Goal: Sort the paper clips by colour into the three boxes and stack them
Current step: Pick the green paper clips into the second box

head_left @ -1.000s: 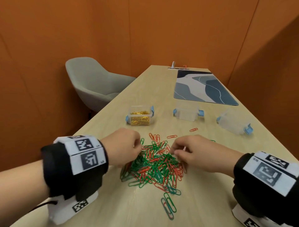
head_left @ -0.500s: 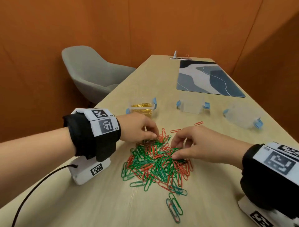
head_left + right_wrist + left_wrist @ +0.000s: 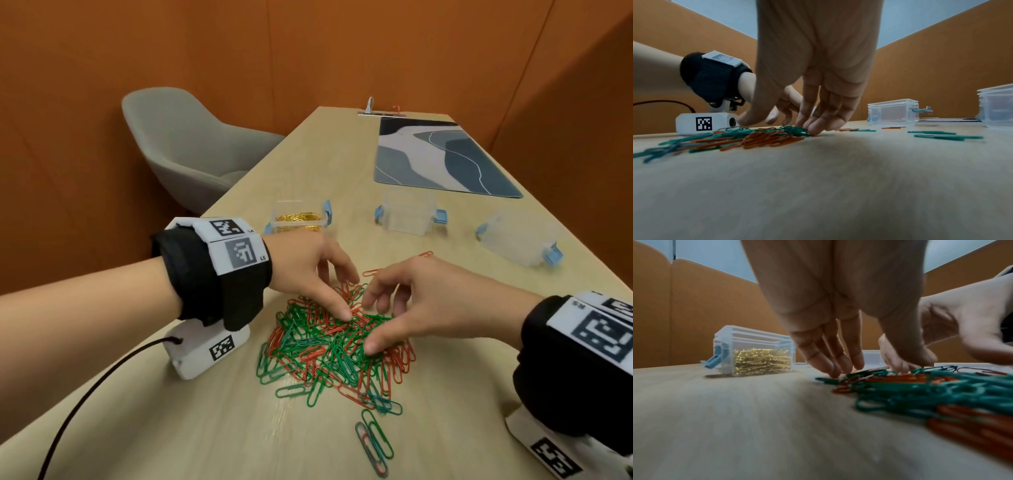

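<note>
1. Big tangled pile of green and red plastic-coated paper clips [image 3: 337, 346] sits in the middle of the pale wooden table [image 3: 191, 435], right in front of the person.
2. Left hand [image 3: 308, 270] is over the far left edge of the pile, fingers spread out and pointing down, fingertips [image 3: 830, 368] touching the clips. Nothing pinched as far as I can see.
3. Right hand [image 3: 421, 301] comes in from the other side, also loosely spread, thumb pressed down on the clips and fingertips [image 3: 816, 125] on the far edge of the pile. Not holding a clip either, it looks like.
4. Clear plastic box with blue latches, full of gold paper clips [image 3: 299, 219], stands just beyond the left hand.
5. Two more clear boxes: the middle empty box [image 3: 409, 216] is upright, and the right-hand box [image 3: 517, 241] sits at an angle further right. Can't tell if there's anything in that one.
6. A few stray clips: a red one [image 3: 424, 254] past the right hand, and a small bunch of green and red ones [image 3: 375, 442] nearer the person, apart from the pile.
7. Background stuff: a blue-grey patterned desk mat [image 3: 442, 157] at the far end, and a grey upholstered chair [image 3: 185, 147] to the left of the table.
</note>
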`<state>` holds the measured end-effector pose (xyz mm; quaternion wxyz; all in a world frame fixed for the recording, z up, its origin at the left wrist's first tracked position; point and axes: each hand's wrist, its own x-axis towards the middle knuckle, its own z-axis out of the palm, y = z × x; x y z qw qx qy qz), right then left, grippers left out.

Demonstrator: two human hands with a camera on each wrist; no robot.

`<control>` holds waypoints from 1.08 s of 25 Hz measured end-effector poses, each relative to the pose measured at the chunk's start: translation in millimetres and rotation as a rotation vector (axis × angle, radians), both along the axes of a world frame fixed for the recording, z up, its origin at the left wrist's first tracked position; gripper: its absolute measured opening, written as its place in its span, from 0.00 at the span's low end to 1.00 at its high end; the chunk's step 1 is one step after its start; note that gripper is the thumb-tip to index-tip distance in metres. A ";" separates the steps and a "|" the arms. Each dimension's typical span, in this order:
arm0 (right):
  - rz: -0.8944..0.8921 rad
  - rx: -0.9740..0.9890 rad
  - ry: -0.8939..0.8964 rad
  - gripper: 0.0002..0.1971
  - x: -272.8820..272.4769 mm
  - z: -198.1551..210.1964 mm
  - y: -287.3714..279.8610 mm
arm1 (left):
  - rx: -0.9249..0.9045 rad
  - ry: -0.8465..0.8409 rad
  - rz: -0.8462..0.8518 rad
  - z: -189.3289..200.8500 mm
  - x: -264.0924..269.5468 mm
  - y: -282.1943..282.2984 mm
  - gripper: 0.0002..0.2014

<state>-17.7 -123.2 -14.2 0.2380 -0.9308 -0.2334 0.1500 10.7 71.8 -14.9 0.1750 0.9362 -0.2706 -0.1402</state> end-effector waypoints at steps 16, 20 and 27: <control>0.096 -0.052 -0.005 0.16 -15.0 7.6 4.9 | 0.011 -0.034 -0.193 4.1 -48.1 -5.1 0.17; 0.094 -0.048 -0.003 0.10 -11.0 5.2 4.7 | -0.035 -0.076 -0.226 0.5 -49.0 -5.5 0.09; 0.144 0.016 -0.039 0.09 -15.9 8.6 5.4 | -0.241 -0.100 0.051 8.8 -58.9 14.8 0.04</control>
